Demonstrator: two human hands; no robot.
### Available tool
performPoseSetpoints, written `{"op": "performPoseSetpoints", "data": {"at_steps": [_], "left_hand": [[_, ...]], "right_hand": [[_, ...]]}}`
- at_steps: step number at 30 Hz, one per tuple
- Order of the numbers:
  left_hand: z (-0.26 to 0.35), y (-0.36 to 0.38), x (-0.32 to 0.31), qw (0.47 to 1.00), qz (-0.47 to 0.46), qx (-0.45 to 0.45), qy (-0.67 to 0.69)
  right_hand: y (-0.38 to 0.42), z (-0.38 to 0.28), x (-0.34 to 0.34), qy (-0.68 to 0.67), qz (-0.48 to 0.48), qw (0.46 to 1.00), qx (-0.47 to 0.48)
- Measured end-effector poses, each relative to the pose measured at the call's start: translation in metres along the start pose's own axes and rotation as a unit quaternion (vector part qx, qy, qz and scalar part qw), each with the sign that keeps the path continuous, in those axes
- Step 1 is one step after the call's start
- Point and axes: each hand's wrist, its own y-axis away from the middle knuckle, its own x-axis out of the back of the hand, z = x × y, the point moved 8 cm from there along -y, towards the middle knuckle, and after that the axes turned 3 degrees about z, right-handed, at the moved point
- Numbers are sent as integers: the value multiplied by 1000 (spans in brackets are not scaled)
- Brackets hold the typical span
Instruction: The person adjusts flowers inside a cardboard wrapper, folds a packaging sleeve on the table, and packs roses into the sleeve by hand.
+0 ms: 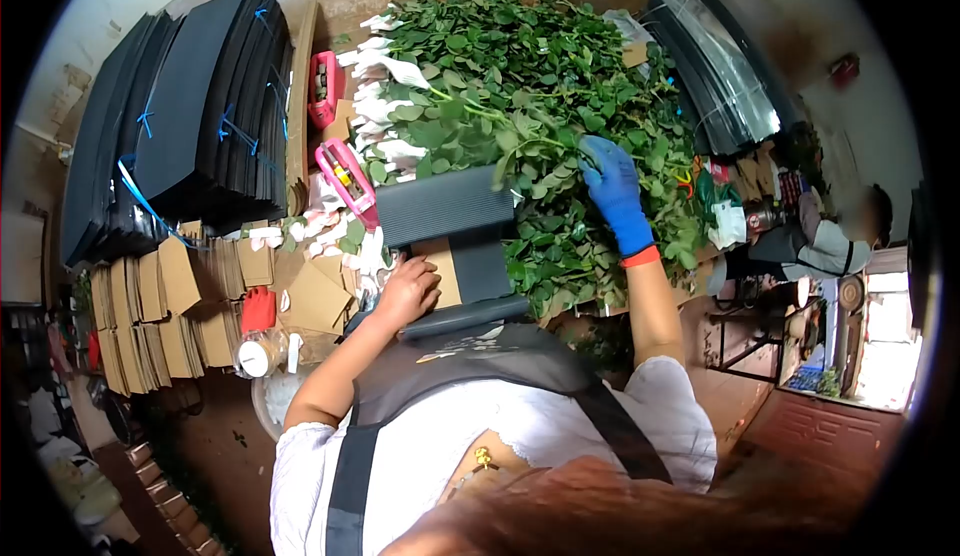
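Observation:
My left hand (408,291), bare, rests with bent fingers on a brown cardboard piece (437,256) that lies on a dark corrugated sheet (480,274). The sheet's far part (445,204) is folded up. My right hand (608,171), in a blue glove with a red cuff, is closed around the stem end of a leafy stem (470,111). That stem lies slantwise over a large heap of green leafy stems (520,51), and a white-wrapped flower head (406,73) is at its far left end. More white-wrapped heads (375,111) line the heap's left side.
Two pink tape dispensers (347,178) sit left of the heap. Stacks of dark sheets (225,86) stand at the left, above brown cardboard pieces (160,281). More dark sheets (715,66) are at the upper right. A person (835,236) is at the far right.

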Motion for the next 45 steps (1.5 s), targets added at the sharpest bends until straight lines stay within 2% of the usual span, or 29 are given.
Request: {"op": "performPoseSetpoints", "data": {"at_steps": [3, 4, 7, 9, 10, 11, 13, 14, 15, 17, 18, 19, 20, 21, 22, 24, 27, 28, 29, 31, 32, 33, 35, 37, 38, 41, 43, 44, 45], "left_hand": [[5, -12, 8, 1000, 4, 9, 10], [8, -6, 11, 1000, -3, 13, 17], [4, -11, 17, 994, -6, 86, 73], [-16, 0, -1, 962, -124, 207, 129], [-12, -2, 7, 987, -12, 121, 104], [-13, 0, 6, 979, -9, 137, 149], [1, -7, 16, 988, -15, 108, 107], [4, -8, 15, 989, -24, 95, 108], [-3, -3, 4, 994, -49, 66, 67], [-6, 0, -2, 996, -47, 54, 48], [-5, -1, -2, 996, -47, 54, 49], [-3, -1, -2, 996, -51, 53, 51], [0, -3, 2, 995, -48, 61, 57], [4, -6, 6, 992, -52, 81, 80], [4, -7, 5, 991, -57, 79, 87], [-1, -5, 2, 990, -71, 74, 93], [0, -3, 1, 990, -92, 59, 94], [2, -3, 2, 986, -108, 81, 100], [4, -3, 2, 989, -112, 55, 75], [5, -4, 3, 988, -109, 62, 86], [8, -6, 5, 988, -112, 64, 82], [11, -6, 8, 988, -117, 65, 78], [7, -6, 7, 987, -115, 68, 91], [8, -5, 6, 988, -117, 64, 74], [2, 0, 2, 985, -123, 85, 87], [-13, 5, -3, 970, -114, 157, 147], [-4, -1, 10, 954, -72, 212, 199], [-3, -6, 15, 978, -5, 115, 176], [-3, -5, 11, 977, -23, 126, 170]], "right_hand": [[-22, -77, 67, 24, 44, 993, 107], [-15, -82, 70, 17, 32, 992, 122], [35, -47, 24, -168, -149, 974, 28], [76, -29, -6, -259, -227, 939, 13], [106, -12, -27, -187, -295, 937, 16], [135, 3, -47, -113, -357, 927, 17], [174, 22, -69, -7, -414, 910, -6], [184, 24, -72, -28, -414, 910, -26], [189, 26, -73, 31, -441, 897, -26], [186, 27, -69, 146, -491, 859, -25], [166, 21, -54, 189, -547, 812, -70], [144, 25, -56, 136, -550, 815, -120], [104, 14, -39, 146, -384, 909, -71], [71, 7, -22, 61, -171, 983, -38], [46, 3, -18, 33, -41, 999, -3], [12, 10, -36, 92, 5, 996, -2], [14, 58, -125, 236, -167, 957, -7], [5, 60, -121, 200, -265, 940, -78], [-12, 51, -95, 133, -169, 974, -73], [-18, 41, -35, -9, 16, 998, -57], [-20, 12, 8, 48, 123, 991, 31], [-22, -10, 37, 130, 134, 980, 66], [-13, -21, 51, 92, 77, 986, 112], [-2, -14, 58, -43, 37, 994, 93], [5, -13, 59, -111, 16, 990, 81], [42, -27, 38, -168, -129, 972, 102], [86, -4, -4, -49, -242, 966, 80], [102, 5, -14, 16, -301, 951, 77], [117, 18, -25, 58, -320, 944, 64]]}}
